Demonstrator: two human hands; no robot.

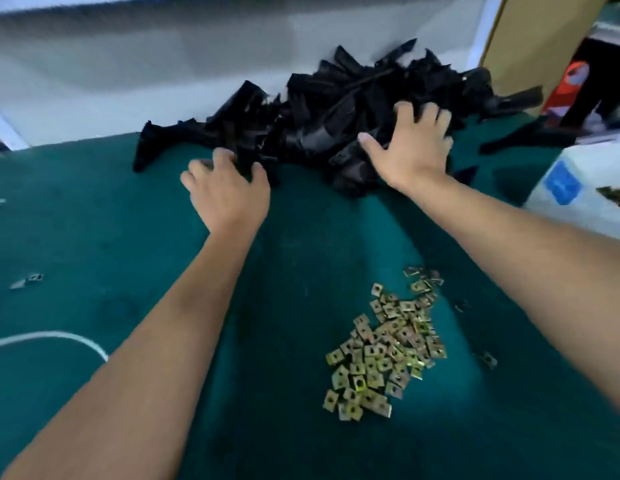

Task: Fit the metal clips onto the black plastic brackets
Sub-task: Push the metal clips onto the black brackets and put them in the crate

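Observation:
A big heap of black plastic brackets [322, 109] lies at the far side of the green table [94, 220], against a white wall. My left hand [227, 188] rests at the heap's near left edge, fingers curled over a bracket there. My right hand [410, 147] lies flat on the heap's right part, fingers spread over the brackets. A pile of brass-coloured metal clips [384, 351] lies on the cloth near me, between my forearms and closer to the right one.
A white box with a blue label [578, 185] stands at the right edge. A few stray clips [28, 280] lie at the left, one more [488, 360] to the right of the pile. A white cord [52, 337] curves at the near left. Cardboard [530, 36] stands at the back right.

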